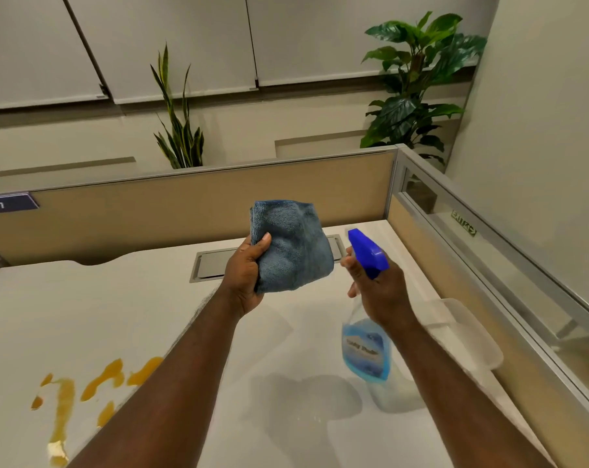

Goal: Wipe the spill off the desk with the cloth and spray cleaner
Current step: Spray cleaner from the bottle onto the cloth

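Note:
My left hand (pixel 244 275) holds a folded blue-grey cloth (pixel 293 244) up above the white desk (pixel 134 309), thumb on its face. My right hand (pixel 379 292) grips a clear spray bottle (pixel 365 352) with a blue label by its neck; the blue trigger head (pixel 367 251) points left at the cloth, a short gap away. An orange-yellow spill (pixel 63 400) lies in streaks and blobs on the desk at the lower left, partly hidden by my left forearm.
A metal cable hatch (pixel 212 263) is set into the desk's back edge. Beige partition panels (pixel 185 211) wall the desk at the back and right. A clear plastic container (pixel 462 329) sits by the right partition. Two plants stand behind the partition.

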